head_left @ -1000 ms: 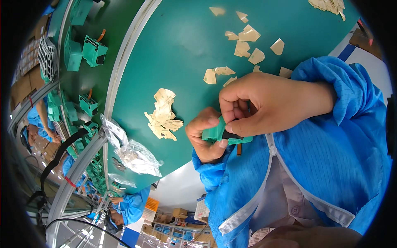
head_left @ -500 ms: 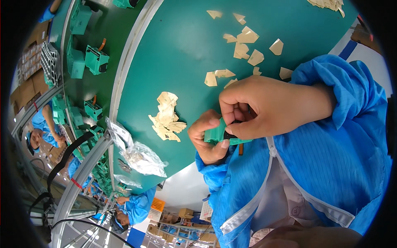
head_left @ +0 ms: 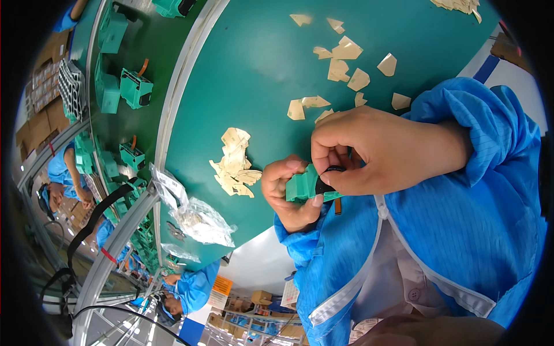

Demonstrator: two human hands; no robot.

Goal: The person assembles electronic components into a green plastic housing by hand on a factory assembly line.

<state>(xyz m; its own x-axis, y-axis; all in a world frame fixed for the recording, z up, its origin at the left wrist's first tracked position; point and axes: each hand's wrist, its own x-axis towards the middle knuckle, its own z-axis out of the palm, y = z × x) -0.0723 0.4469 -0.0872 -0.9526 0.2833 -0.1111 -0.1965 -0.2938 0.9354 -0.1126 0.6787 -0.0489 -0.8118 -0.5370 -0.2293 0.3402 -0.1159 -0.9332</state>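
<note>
Between my two hands, close to my jacket, is a small green plastic housing (head_left: 298,187) with a black part (head_left: 324,183) on its right side. An orange-brown flex strip (head_left: 337,206) hangs below it. My left hand (head_left: 287,196) is closed around the housing's left end, thumb and fingers on opposite sides. With thumb and fingertips bent together, my right hand (head_left: 384,153) pinches at the black part; it partly hides the housing. Cream paper pieces (head_left: 296,109) lie on the green table (head_left: 259,63) just beyond my hands.
A heap of cream paper scraps (head_left: 234,164) lies to the left, near a clear plastic bag (head_left: 202,220). Past the metal rail (head_left: 173,98), green housings (head_left: 136,88) with orange strips stand on a conveyor. Co-workers in blue (head_left: 193,288) work at the far left and lower left.
My right hand has shifted slightly right, and more of the black part shows beside the green housing. My left hand keeps its hold. The housings on the conveyor have moved slightly toward the lower right.
</note>
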